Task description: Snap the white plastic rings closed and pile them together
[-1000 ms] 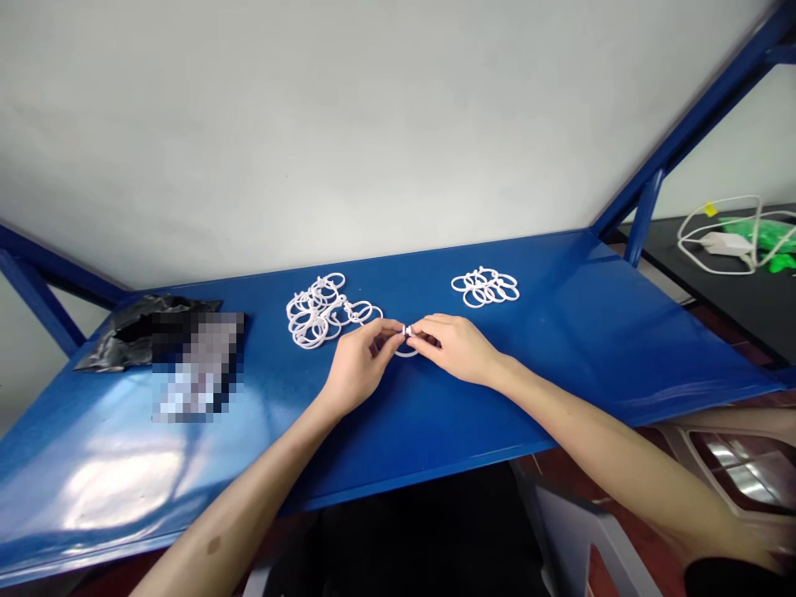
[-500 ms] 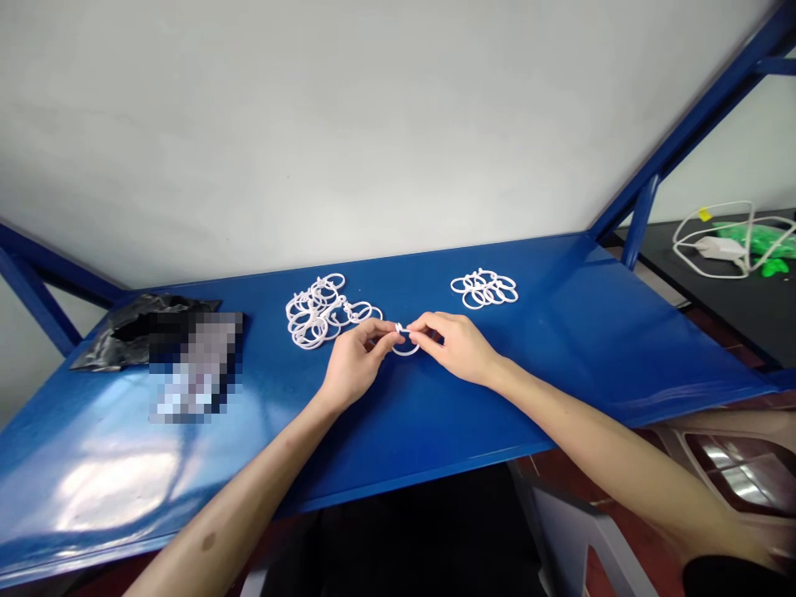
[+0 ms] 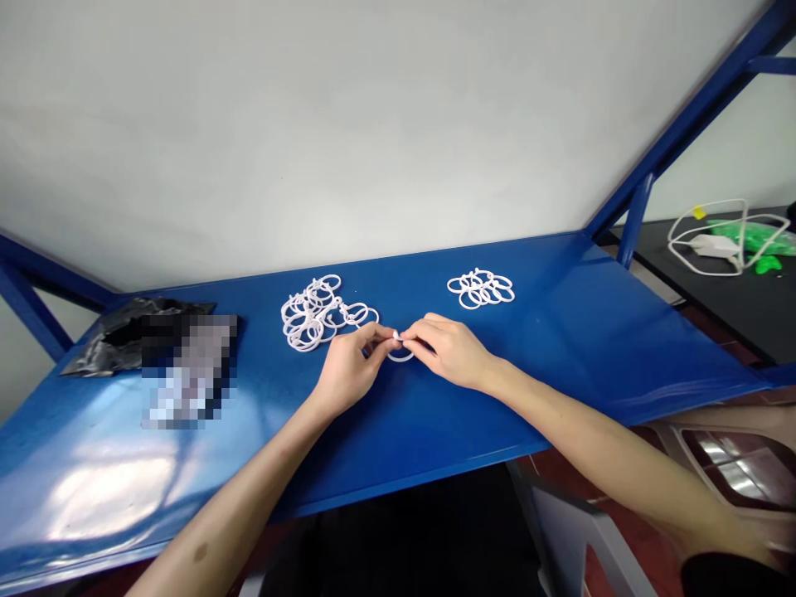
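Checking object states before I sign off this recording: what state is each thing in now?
White ring: pinched in both hands, partly hidden, closure unclear
Left hand: pinching
Right hand: pinching
Larger ring pile: loosely heaped, overlapping
Smaller ring cluster: overlapping
Black bag: crumpled
White cable: loosely looped

Single head-worn view, facing forward and down over both hands [image 3: 348, 371], near the blue tabletop [image 3: 435, 439], wall [image 3: 373, 133] beyond

Bag [image 3: 103, 350] left of ring piles [image 3: 308, 313] on table [image 3: 423, 439]
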A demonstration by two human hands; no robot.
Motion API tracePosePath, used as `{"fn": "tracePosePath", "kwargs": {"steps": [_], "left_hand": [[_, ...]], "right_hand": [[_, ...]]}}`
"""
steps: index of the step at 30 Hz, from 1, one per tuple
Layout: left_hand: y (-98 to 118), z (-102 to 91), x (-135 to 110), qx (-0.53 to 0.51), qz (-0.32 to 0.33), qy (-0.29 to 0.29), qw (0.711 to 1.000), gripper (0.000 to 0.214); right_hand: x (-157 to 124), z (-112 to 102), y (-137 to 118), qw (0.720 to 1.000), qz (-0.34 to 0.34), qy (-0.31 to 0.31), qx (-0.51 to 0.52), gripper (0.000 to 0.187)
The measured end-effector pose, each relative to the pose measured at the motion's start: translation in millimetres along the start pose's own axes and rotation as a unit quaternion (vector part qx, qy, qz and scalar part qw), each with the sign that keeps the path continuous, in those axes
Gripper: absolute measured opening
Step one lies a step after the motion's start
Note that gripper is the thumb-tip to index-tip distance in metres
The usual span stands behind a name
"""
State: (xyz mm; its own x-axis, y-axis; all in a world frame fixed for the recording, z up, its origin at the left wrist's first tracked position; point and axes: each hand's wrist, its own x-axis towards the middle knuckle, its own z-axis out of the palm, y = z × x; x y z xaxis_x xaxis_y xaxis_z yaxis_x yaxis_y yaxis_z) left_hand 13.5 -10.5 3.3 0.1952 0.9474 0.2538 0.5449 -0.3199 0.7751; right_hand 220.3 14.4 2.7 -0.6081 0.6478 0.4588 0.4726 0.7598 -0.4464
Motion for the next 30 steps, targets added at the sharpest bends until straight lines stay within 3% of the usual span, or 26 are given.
{"fn": "tracePosePath", "kwargs": {"steps": [3,5,8,11,18,24,30], "left_hand": [[-6.5,-1.8,4.9,0.093,0.082,0.035,0.992,0.019],[-15.5,-3.6,7.2,0.196,0.129,0.065,0.97,0.021],[-30.8,-6.7,8.6,0.315,0.138,0.078,0.936,0.024],[-40.8,-8.5,9.0,0.353,0.125,0.071,0.924,0.021],[-43.4,-9.0,10.1,0.326,0.131,0.07,0.934,0.015],[-32.6,-9.7,9.1,0.329,0.123,0.081,0.933,0.012],[-4.9,-7.2,2.2,0.229,0.106,0.108,0.962,0.01]], "right_hand": [[5.1,-13.7,9.5,0.994,0.065,0.05,-0.068,0.02],[6.8,-27.4,22.1,0.977,0.126,0.09,-0.146,0.025],[5.3,-47.3,45.9,0.936,0.228,0.121,-0.239,0.027],[0.9,-57.4,67.3,0.912,0.284,0.12,-0.272,0.028],[-5.4,-53.7,86.5,0.902,0.288,0.098,-0.307,0.034],[-3.0,-58.0,75.5,0.899,0.291,0.115,-0.307,0.03],[3.1,-54.9,59.2,0.922,0.243,0.171,-0.247,0.028]]}}
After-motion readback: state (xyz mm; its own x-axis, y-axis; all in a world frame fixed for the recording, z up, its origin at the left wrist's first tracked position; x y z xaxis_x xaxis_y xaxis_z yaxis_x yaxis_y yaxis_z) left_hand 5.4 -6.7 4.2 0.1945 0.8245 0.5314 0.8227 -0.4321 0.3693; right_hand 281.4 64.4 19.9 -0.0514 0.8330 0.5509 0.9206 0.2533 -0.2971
